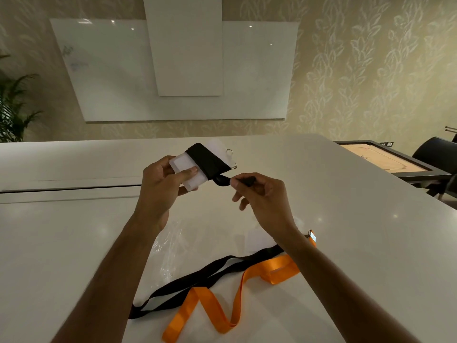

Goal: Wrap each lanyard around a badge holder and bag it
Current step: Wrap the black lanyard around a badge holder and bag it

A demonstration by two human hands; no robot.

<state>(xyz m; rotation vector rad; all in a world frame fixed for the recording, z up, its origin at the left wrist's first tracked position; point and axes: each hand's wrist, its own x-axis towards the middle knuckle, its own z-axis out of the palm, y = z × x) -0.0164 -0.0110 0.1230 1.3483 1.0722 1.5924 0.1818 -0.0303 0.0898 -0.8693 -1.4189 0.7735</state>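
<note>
My left hand (162,184) holds a clear badge holder (186,165) above the table, thumb pressed on its front. A black lanyard (209,158) is wound in several turns around the holder's middle, and metal clips stick out at its far right edge. My right hand (258,194) pinches the loose black end of that lanyard just right of the holder. On the table below lie a second black lanyard (197,278) and an orange lanyard (237,293), both stretched out and crossing. A clear plastic bag (170,248) lies flat under my forearms.
The white table (74,243) has a seam running across its far left part. A carrom board (385,157) on a dark frame and a dark chair (435,152) stand beyond the right edge. A potted plant (12,107) is at far left.
</note>
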